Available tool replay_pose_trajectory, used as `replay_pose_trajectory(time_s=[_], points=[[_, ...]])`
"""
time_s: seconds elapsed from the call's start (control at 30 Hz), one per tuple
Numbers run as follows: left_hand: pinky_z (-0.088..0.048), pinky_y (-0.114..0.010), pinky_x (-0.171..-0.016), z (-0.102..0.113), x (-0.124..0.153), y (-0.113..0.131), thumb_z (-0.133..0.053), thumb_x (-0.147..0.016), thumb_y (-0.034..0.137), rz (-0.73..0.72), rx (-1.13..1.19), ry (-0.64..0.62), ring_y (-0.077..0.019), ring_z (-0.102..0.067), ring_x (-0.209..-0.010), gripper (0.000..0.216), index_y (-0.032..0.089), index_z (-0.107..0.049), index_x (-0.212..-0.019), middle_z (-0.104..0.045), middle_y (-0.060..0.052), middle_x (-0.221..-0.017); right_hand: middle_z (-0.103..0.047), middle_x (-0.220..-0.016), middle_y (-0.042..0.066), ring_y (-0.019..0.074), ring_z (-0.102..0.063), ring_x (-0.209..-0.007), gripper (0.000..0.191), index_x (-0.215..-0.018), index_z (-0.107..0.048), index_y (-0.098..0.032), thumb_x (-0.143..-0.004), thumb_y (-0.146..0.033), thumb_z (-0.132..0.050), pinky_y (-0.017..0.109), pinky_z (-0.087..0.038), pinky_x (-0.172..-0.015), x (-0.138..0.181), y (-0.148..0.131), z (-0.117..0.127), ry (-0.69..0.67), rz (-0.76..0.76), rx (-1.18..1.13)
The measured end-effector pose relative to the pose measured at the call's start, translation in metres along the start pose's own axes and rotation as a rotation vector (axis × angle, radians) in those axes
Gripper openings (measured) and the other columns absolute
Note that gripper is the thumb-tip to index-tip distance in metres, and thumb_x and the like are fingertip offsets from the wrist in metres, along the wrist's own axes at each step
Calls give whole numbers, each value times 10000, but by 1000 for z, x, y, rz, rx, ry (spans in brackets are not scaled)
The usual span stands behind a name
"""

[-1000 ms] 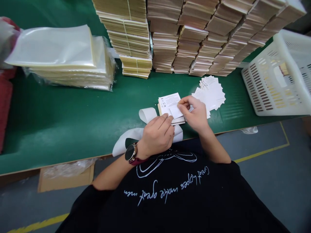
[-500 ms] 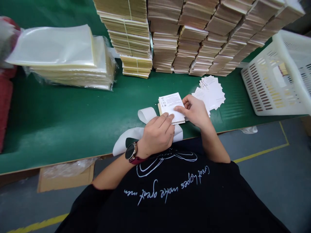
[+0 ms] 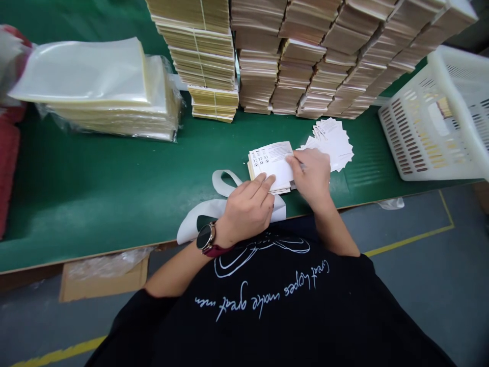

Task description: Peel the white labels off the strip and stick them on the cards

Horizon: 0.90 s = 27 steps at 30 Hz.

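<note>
A small stack of white printed cards (image 3: 273, 163) lies in front of me, its top cards fanned so that several rows of printed marks show at the left. My left hand (image 3: 249, 205), with a watch on its wrist, holds the stack at its near edge, fingertips pressing on top and thumb hidden. At the right edge, my right hand (image 3: 314, 174) pinches a card between thumb and fingers. Just beyond that hand spreads a loose pile of white cards (image 3: 336, 145). A curled white paper strip (image 3: 208, 210) lies beside and partly under my left hand.
Tall stacks of cards (image 3: 260, 76) stand along the back of the green table (image 3: 126, 188). Clear plastic sleeves (image 3: 95, 74) lie in a pile at the left. A white slotted basket (image 3: 405, 137) is at the right, and a red object (image 3: 7, 173) at the far left.
The top cards have fanned out toward the right, showing more rows of print. My right hand has turned and closed on the card's right edge. My left hand stays in place.
</note>
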<state>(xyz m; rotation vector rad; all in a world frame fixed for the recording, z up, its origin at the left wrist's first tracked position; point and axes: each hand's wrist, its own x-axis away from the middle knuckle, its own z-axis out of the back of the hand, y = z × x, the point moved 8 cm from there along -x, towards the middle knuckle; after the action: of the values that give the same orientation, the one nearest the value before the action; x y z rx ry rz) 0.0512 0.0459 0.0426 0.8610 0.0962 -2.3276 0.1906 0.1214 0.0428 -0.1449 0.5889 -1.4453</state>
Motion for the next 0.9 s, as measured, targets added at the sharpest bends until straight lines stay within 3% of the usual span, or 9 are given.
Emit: replay_pose_trajectory(time_s=[0.17,0.27,0.33,0.4,0.5,0.57,0.63,0.77,0.9], points=[[-521,-416,-792,3,2,-2,-541,-827,125,6,11,58,-296,-619,-1067,91,127,-606,-763,-686,-155,-1108,-658,-788,32,203,-572,-790,237,-793,-649,-230,-917,-346,-483,379,-408,-763,7,33,31,73,-39,-79],[-516,-405,-777,9,7,-7,-545,-840,165,44,91,144,-267,-607,-1039,117,165,-575,-726,-687,-119,-1042,-677,-829,63,254,-574,-852,155,-939,-682,-236,-850,-332,-600,468,-395,-839,17,54,52,118,-120,100],[-516,-401,-773,11,9,-13,-545,-843,189,93,135,183,-246,-602,-1012,136,184,-550,-708,-682,-87,-999,-701,-921,78,276,-586,-932,318,-1138,-641,-246,-829,-322,-645,517,-386,-904,29,49,60,148,-104,78],[-517,-394,-766,13,9,-17,-541,-844,200,134,171,204,-233,-597,-984,158,191,-523,-687,-676,-67,-943,-713,-973,54,248,-615,-963,400,-1238,-581,-273,-845,-304,-648,496,-428,-928,43,28,52,72,4,-167],[-523,-378,-745,17,8,-20,-531,-845,198,154,216,219,-214,-594,-916,177,190,-496,-673,-662,-59,-860,-709,-964,17,193,-640,-936,297,-1142,-621,-300,-851,-250,-657,419,-505,-865,64,-14,29,-164,157,-535],[-526,-369,-736,19,7,-21,-540,-838,185,178,218,221,-199,-594,-865,149,186,-501,-695,-650,-59,-840,-688,-907,10,171,-634,-878,174,-1018,-656,-279,-857,-214,-648,381,-519,-793,71,-28,22,-193,171,-651],[-532,-380,-757,23,8,-22,-575,-818,182,221,193,250,-210,-600,-906,37,176,-545,-798,-652,-90,-960,-664,-851,5,156,-623,-820,100,-938,-661,-256,-861,-197,-638,358,-512,-743,71,-30,19,-163,137,-707],[-541,-403,-844,23,8,-11,-579,-810,145,100,207,243,-249,-561,-1135,260,217,-572,-1059,-581,-108,-1269,-655,-793,-4,158,-620,-764,68,-883,-652,-259,-866,-201,-621,362,-515,-705,69,-26,17,-133,130,-710],[-562,-403,-820,16,7,-8,-519,-853,159,39,240,145,-235,-599,-1028,121,195,-585,-947,-688,-82,-1026,-672,-878,7,218,-613,-877,140,-869,-640,-323,-839,-198,-585,461,-488,-817,78,-27,32,112,279,-457]])
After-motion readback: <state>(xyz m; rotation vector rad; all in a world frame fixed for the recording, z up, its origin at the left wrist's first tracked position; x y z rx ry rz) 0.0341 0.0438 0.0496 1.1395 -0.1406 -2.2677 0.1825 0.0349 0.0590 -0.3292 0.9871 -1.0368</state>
